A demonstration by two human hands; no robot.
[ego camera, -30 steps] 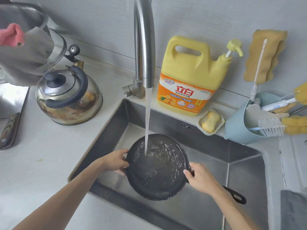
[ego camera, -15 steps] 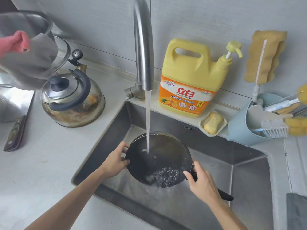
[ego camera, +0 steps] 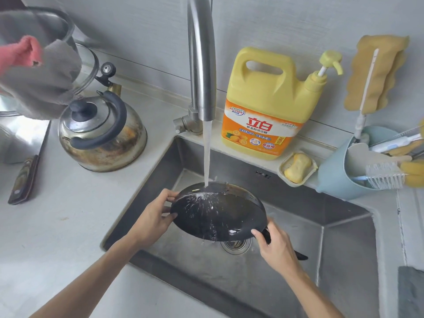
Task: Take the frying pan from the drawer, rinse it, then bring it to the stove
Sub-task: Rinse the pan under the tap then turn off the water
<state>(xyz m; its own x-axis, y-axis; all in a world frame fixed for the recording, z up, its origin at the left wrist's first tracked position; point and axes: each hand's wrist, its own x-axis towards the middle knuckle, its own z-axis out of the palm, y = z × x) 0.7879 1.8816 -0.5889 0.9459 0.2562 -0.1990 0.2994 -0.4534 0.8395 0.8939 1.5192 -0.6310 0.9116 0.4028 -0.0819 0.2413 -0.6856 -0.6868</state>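
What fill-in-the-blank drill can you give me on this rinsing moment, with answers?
1. Water from the faucet lands on the ____ held over the sink.
2. The left hand grips the pan's ____.
3. The right hand holds its ____.
4. The soap lies between the blue caddy and the yellow ____.

Answers: pan; rim; handle; bottle

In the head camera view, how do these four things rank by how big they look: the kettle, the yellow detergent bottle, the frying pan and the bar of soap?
Largest to smallest, as they look:
1. Detergent bottle
2. and 3. Frying pan and kettle: they look alike in extent; the pan is tilted and nearer, so I do not rank them.
4. Bar of soap, clearly smallest.
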